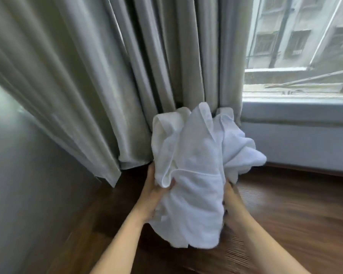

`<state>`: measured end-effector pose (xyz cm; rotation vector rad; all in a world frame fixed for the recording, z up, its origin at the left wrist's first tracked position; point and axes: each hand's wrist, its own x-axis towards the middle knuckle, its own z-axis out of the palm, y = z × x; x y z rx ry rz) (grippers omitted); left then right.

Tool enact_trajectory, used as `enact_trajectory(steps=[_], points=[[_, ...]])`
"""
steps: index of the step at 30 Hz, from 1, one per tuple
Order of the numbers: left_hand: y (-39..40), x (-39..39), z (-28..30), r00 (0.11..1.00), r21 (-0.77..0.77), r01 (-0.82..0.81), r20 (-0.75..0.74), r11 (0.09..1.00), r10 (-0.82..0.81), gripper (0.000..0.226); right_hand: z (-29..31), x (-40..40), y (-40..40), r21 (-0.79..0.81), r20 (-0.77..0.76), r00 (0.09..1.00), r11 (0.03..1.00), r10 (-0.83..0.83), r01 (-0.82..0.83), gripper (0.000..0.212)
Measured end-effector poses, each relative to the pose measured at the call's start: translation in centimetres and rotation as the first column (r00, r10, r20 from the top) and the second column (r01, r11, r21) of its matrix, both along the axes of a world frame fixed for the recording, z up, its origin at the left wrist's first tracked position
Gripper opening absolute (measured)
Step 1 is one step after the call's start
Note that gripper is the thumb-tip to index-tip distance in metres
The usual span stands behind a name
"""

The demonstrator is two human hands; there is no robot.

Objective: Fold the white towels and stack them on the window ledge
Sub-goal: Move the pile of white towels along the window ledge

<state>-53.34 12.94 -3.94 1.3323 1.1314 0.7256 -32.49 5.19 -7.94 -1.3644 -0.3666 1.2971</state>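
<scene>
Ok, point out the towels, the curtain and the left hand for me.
towels (194,171): head view, on the middle of the crumpled white bundle.
curtain (91,76): head view, on a grey fold left of the bundle.
left hand (153,194): head view, on the back of the hand gripping the bundle's side.

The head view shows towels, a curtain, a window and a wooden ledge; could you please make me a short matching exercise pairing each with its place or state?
Column one:
1. white towels
2. curtain
3. window
4. wooden ledge

Column two:
A. upper right, showing a building outside
B. crumpled in a bundle, held between the left hand and right hand
C. dark brown surface beneath the bundle
D. hanging in grey-green pleats behind the bundle

Pairs: 1-B, 2-D, 3-A, 4-C
</scene>
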Motion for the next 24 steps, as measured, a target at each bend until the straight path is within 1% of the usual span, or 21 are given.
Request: enact_trajectory(steps=[1, 2, 4, 5, 6, 7, 9, 11, 12, 13, 14, 16, 17, 18, 19, 20, 21, 22, 23, 24], points=[[1.4, -1.4, -0.1, 0.998, 0.011, -0.013, -0.053, 1.0, 0.013, 0.083, -0.6, -1.1, 1.2, -0.006, 0.02, 1.0, 1.0, 0.017, -0.017, 0.054], [2.8, -2.7, -0.3, 0.996, 0.016, -0.02, -0.081, 1.0, 0.022, 0.089, -0.8, -2.5, 2.3, 0.025, 0.025, 0.999, 0.999, 0.035, -0.036, 0.057], [5.5, -4.4, -1.5, 0.992, 0.001, -0.017, -0.128, 1.0, 0.017, 0.101, -2.0, -4.8, 4.7, 0.062, 0.036, 0.998, 0.997, 0.042, -0.044, 0.061], [6.5, -4.8, -2.1, 0.986, -0.024, -0.021, -0.168, 0.999, 0.017, 0.103, -3.1, -5.7, 5.7, 0.048, 0.029, 0.998, 0.998, 0.05, -0.051, 0.067], [7.4, -5.1, -2.8, 0.975, -0.049, -0.021, -0.221, 0.999, 0.01, 0.102, -4.1, -6.2, 6.4, 0.022, 0.027, 0.998, 0.998, 0.065, -0.065, 0.075], [7.9, -5.2, -3.5, 0.96, -0.077, -0.009, -0.28, 0.997, -0.013, 0.099, -5.0, -6.7, 6.9, -0.037, 0.027, 0.996, 0.996, 0.085, -0.084, 0.084], [8.3, -5.2, -4.7, 0.93, -0.143, -0.004, -0.364, 0.99, -0.049, 0.098, -6.7, -6.9, 7.7, -0.137, 0.023, 0.996, 0.988, 0.081, -0.078, 0.094], [9.0, -5.0, -4.9, 0.902, -0.18, -0.007, -0.426, 0.984, -0.071, 0.102, -7.1, -6.5, 8.2, -0.186, -0.018, 0.997, 0.98, 0.076, -0.078, 0.092], [9.4, -4.9, -4.3, 0.874, -0.161, 0.008, -0.478, 0.987, -0.085, 0.1, -6.8, -6.2, 8.3, -0.19, -0.039, 0.996, 0.978, 0.082, -0.088, 0.087], [9.6, -4.6, -3.4, 0.832, -0.132, 0.027, -0.546, 0.991, -0.095, 0.096, -6.6, -5.8, 8.3, -0.206, -0.056, 0.994, 0.974, 0.089, -0.098, 0.078], [9.7, -4.3, -2.4, 0.77, -0.098, 0.05, -0.63, 0.994, -0.101, 0.093, -5.9, -5.5, 8.2, -0.226, -0.063, 0.994, 0.969, 0.088, -0.1, 0.068], [9.3, -3.0, -0.1, 0.583, -0.042, 0.057, -0.809, 0.997, -0.067, 0.086, -4.5, -4.7, 7.9, -0.279, -0.059, 0.994, 0.955, 0.089, -0.102, 0.05], [8.7, -1.8, 1.1, 0.505, 0.006, 0.031, -0.863, 1.0, -0.011, 0.083, -3.8, -4.3, 7.6, -0.287, -0.05, 0.995, 0.953, 0.084, -0.095, 0.045], [7.9, -0.3, 2.4, 0.463, 0.079, 0.01, -0.884, 0.997, 0.065, 0.083, -3.0, -3.8, 7.4, -0.278, -0.034, 0.997, 0.957, 0.073, -0.079, 0.042], [6.7, 1.6, 3.8, 0.448, 0.175, 0.018, -0.881, 0.984, 0.148, 0.086, -2.2, -3.0, 7.1, -0.26, -0.009, 0.998, 0.963, 0.062, -0.062, 0.042], [5.4, 3.8, 5.3, 0.456, 0.29, 0.069, -0.86, 0.955, 0.229, 0.088, -1.2, -2.2, 6.9, -0.235, 0.022, 0.999, 0.971, 0.047, -0.041, 0.041], [4.2, 6.1, 6.6, 0.493, 0.42, 0.14, -0.815, 0.897, 0.305, 0.086, -0.2, -1.3, 6.7, -0.211, 0.064, 0.997, 0.977, 0.035, -0.021, 0.038], [3.0, 8.4, 7.7, 0.568, 0.535, 0.198, -0.745, 0.821, 0.349, 0.08, 1.0, -0.2, 6.4, -0.186, 0.104, 0.994, 0.983, 0.021, -0.002, 0.033], [1.9, 10.7, 8.5, 0.659, 0.61, 0.223, -0.669, 0.76, 0.344, 0.072, 2.2, 1.1, 5.9, -0.163, 0.138, 0.99, 0.986, 0.004, 0.019, 0.031], [0.8, 13.0, 9.3, 0.741, 0.643, 0.222, -0.6, 0.733, 0.302, 0.064, 3.5, 2.4, 5.4, -0.137, 0.162, 0.987, 0.99, -0.016, 0.039, 0.032]])
